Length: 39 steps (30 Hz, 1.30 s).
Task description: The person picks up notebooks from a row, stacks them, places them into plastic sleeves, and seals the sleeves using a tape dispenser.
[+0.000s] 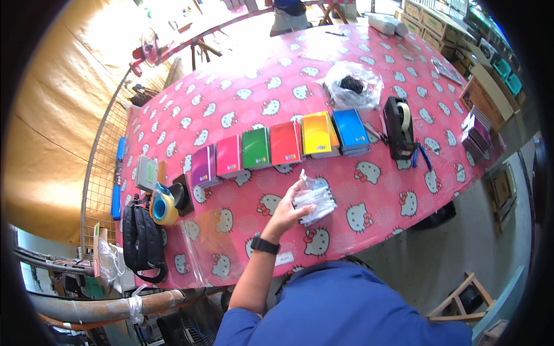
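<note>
My left hand point(286, 210), with a black watch on its wrist, is closed on a clear plastic-wrapped bundle point(316, 205) with dark edges. What lies inside the wrap is too unclear to name. The thumb rests across its near side, and the fingers curl round its left side. Beyond the hand runs a row of small notebook stacks: purple point(203, 165), pink point(228, 155), green point(255, 147), red point(285, 142), yellow point(317, 134) and blue point(350, 130). My right hand does not show.
On the pink patterned tablecloth point(248, 118), a black tape dispenser point(398, 130) and blue-handled pliers point(423, 157) stand right. A plastic bag point(353, 86) lies behind the notebooks. Tape rolls point(164, 209) and a black pouch point(142, 239) sit left; more notebooks point(476, 135) are far right.
</note>
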### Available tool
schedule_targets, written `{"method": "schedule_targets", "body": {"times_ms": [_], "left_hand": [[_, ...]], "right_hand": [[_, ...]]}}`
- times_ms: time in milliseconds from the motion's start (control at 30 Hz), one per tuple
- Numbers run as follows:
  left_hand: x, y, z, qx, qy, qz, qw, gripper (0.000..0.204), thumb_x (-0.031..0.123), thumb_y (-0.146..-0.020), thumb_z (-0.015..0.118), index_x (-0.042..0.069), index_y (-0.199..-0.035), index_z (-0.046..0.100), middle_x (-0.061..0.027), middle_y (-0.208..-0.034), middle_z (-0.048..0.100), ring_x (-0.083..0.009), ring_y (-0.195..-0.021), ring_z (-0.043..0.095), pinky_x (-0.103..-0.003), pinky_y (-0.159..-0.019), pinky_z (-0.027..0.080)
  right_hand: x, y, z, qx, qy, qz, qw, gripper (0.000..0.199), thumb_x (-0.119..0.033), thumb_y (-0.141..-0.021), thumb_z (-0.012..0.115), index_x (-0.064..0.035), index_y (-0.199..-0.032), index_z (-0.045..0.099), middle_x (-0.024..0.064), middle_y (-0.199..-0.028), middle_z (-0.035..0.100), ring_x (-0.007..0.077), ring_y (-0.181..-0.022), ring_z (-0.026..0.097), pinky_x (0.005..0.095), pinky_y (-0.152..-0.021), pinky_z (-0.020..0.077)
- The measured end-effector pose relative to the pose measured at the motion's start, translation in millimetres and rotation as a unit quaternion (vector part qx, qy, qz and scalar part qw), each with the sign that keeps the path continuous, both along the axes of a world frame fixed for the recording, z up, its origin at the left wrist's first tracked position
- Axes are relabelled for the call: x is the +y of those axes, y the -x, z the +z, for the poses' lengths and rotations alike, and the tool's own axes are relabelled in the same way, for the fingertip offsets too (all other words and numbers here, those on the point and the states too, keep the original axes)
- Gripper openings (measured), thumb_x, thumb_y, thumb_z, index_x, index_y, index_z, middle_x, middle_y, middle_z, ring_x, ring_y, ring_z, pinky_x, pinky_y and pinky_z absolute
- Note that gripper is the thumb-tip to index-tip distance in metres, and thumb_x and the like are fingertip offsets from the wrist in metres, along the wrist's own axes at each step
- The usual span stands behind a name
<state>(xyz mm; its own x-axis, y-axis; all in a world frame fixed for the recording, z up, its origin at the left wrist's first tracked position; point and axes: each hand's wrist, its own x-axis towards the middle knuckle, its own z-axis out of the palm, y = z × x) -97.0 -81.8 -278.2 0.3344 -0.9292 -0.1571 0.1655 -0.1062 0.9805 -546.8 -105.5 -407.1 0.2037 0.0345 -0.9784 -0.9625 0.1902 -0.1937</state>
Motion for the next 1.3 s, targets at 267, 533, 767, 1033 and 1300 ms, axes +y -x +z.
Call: {"method": "schedule_targets", "body": {"times_ms": [267, 533, 767, 1033, 1300], "left_hand": [[-5.3, 4.4, 9.0, 0.009, -0.016, 0.016, 1.0, 0.052, 0.015, -0.076, 0.075, -0.001, -0.12, 0.053, -0.0086, -0.106, 0.06, -0.0135, -0.096, 0.057, -0.026, -0.084, 0.045], [1.9, 12.3, 12.3, -0.153, 0.018, 0.216, 0.964, 0.034, 0.017, -0.075, 0.075, 0.002, -0.103, 0.064, -0.005, -0.089, 0.065, -0.0129, -0.087, 0.06, -0.026, -0.075, 0.049], [-10.1, 19.8, 22.0, -0.358, 0.137, 0.113, 0.917, 0.015, 0.005, -0.077, 0.069, 0.005, -0.093, 0.07, -0.0051, -0.086, 0.061, -0.0135, -0.079, 0.058, -0.027, -0.071, 0.048], [7.4, 1.6, 48.5, -0.262, 0.186, 0.232, 0.918, 0.028, 0.014, -0.076, 0.072, 0.008, -0.103, 0.068, -0.0072, -0.099, 0.063, -0.0171, -0.096, 0.057, -0.032, -0.085, 0.045], [13.2, -10.1, 12.3, -0.278, 0.13, 0.06, 0.95, 0.062, 0.032, -0.074, 0.073, 0.008, -0.128, 0.051, -0.0124, -0.129, 0.05, -0.0259, -0.125, 0.041, -0.039, -0.105, 0.029]], "right_hand": [[3.5, -1.1, 6.9, 0.0, 0.005, 0.051, 0.999, 0.027, -0.024, -0.079, 0.056, -0.0035, -0.092, 0.068, 0.0121, -0.084, 0.069, 0.019, -0.069, 0.066, 0.0322, -0.062, 0.0542], [-139.2, -114.6, 121.5, -0.195, 0.113, 0.161, 0.961, 0.02, -0.021, -0.084, 0.059, -0.0021, -0.082, 0.064, 0.0089, -0.068, 0.066, 0.0163, -0.058, 0.063, 0.0288, -0.053, 0.0508], [-130.7, -307.4, 150.2, -0.595, 0.345, -0.006, 0.726, 0.047, -0.018, -0.079, 0.07, -0.0019, -0.119, 0.052, 0.0101, -0.102, 0.062, 0.0171, -0.095, 0.058, 0.03, -0.085, 0.0453], [-138.2, -318.0, 154.0, -0.569, 0.269, -0.019, 0.777, 0.029, -0.013, -0.078, 0.071, -0.0008, -0.103, 0.062, 0.004, -0.088, 0.065, 0.0103, -0.089, 0.056, 0.0274, -0.075, 0.0474], [-128.9, -304.1, 170.1, -0.669, 0.374, 0.161, 0.622, 0.061, -0.03, -0.062, 0.08, -0.0083, -0.116, 0.06, 0.0084, -0.123, 0.056, 0.0241, -0.118, 0.047, 0.0384, -0.098, 0.0366]]}}
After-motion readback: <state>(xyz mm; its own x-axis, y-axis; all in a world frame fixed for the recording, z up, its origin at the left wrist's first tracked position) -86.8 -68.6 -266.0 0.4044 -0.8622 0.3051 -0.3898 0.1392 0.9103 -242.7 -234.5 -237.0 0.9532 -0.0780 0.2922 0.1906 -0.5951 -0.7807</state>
